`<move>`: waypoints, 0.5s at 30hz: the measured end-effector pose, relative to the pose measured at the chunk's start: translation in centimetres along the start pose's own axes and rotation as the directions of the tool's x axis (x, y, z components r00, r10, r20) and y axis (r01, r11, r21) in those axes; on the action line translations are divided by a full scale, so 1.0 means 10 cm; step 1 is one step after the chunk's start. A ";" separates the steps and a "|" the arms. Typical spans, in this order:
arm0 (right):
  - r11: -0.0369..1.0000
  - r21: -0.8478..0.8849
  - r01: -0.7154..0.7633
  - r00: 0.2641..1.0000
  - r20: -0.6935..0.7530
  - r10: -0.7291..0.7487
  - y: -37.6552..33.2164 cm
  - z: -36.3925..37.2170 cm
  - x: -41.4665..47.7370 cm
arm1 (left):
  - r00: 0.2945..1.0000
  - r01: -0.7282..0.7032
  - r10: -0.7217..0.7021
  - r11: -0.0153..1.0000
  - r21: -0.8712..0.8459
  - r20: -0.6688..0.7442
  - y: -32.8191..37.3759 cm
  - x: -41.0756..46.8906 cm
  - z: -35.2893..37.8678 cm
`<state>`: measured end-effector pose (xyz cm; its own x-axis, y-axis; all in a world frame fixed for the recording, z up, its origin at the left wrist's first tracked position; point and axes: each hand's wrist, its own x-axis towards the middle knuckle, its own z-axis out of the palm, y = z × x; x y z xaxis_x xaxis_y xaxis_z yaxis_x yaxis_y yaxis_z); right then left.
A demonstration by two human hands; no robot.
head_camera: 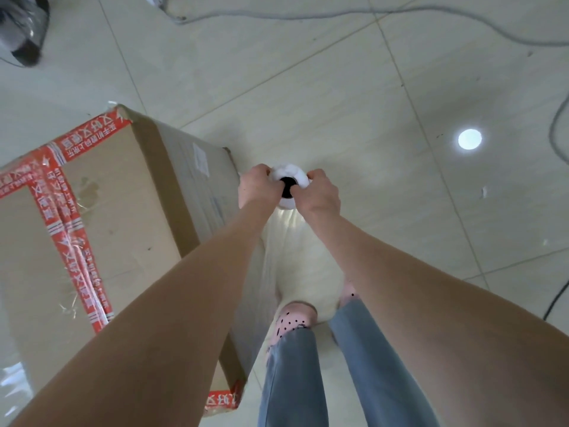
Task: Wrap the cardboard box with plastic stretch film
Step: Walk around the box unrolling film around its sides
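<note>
The person is standing beside the big cardboard box (92, 229) on the floor (369, 103). The left hand (260, 188) and right hand (320, 192) are gripping the film roll (289, 177), fingers closed around its top end. Film is stretching to the box's side. Next, I think, they need to walk it round the corner, pulling tight.

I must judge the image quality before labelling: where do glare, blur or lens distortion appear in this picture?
Head view: a round light reflection glares on the tiled floor; the dark object at top left is blurred; the wide lens bends the tile joints and stretches the forearms; glossy stretch film shines on the cardboard box; both hands' grip on the film roll looks sharp.
</note>
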<state>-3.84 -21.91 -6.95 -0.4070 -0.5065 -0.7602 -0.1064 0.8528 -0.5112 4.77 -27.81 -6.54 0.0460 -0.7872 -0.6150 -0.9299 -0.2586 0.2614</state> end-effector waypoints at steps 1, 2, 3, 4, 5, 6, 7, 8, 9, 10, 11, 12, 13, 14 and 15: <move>1.000 0.015 -0.010 1.000 0.008 0.010 0.00 0.02 0.00 | 0.999 -0.001 0.001 1.000 -0.005 0.034 -0.01 0.00 -0.01; 1.000 0.025 -0.009 1.000 0.006 0.009 0.01 0.04 0.00 | 0.998 -0.009 0.009 1.000 -0.003 0.064 -0.02 0.00 -0.02; 0.999 0.033 -0.008 1.000 0.003 0.008 0.00 0.05 0.00 | 0.996 -0.017 0.017 1.000 0.006 0.082 -0.02 -0.02 -0.04; 0.999 0.042 -0.012 1.000 0.000 0.012 -0.01 0.06 0.00 | 0.996 -0.027 0.025 0.999 0.017 0.090 -0.02 -0.02 -0.05; 0.999 0.047 -0.019 1.000 0.000 0.019 -0.01 0.07 0.01 | 0.995 -0.039 0.036 0.999 0.032 0.091 -0.03 -0.03 -0.05; 0.998 0.047 -0.027 1.000 0.001 0.027 -0.02 0.07 0.01 | 0.994 -0.056 0.051 0.997 0.056 0.092 -0.03 -0.04 -0.05; 0.999 0.043 -0.033 0.999 0.003 0.033 -0.03 0.08 0.02 | 0.993 -0.077 0.069 0.993 0.085 0.096 -0.04 -0.04 -0.04; 0.999 0.038 -0.036 0.999 0.003 0.036 -0.04 0.07 0.02 | 0.991 -0.103 0.092 0.989 0.108 0.103 -0.03 -0.05 -0.04; 0.999 0.036 -0.037 0.999 0.004 0.037 -0.05 0.07 0.03 | 0.987 -0.131 0.118 0.984 0.118 0.111 -0.03 -0.05 -0.05; 0.998 0.037 -0.040 0.999 0.006 0.040 -0.06 0.07 0.04 | 0.982 -0.161 0.147 0.980 0.116 0.122 -0.02 -0.04 -0.06; 0.998 0.042 -0.050 0.999 0.009 0.050 -0.06 0.07 0.05 | 0.975 -0.194 0.178 0.974 0.120 0.136 -0.01 -0.03 -0.07; 0.997 0.045 -0.065 0.998 0.011 0.065 -0.07 0.07 0.06 | 0.965 -0.234 0.212 0.961 0.148 0.152 0.01 -0.02 -0.08; 0.996 0.043 -0.080 0.997 0.013 0.080 -0.07 0.07 0.06 | 0.956 -0.274 0.243 0.940 0.202 0.166 0.02 0.00 -0.09; 0.994 0.042 -0.100 0.995 0.018 0.099 -0.08 0.08 0.06 | 0.946 -0.311 0.272 0.914 0.260 0.177 0.04 0.00 -0.10; 0.991 0.049 -0.123 0.992 0.025 0.122 -0.08 0.09 0.07 | 0.936 -0.344 0.299 0.887 0.308 0.185 0.06 0.01 -0.10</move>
<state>-3.24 -23.07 -7.36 -0.3945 -0.4014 -0.8266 -0.0113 0.9016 -0.4324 4.57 -28.66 -5.71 -0.3025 -0.7106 -0.6353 -0.9530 0.2143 0.2141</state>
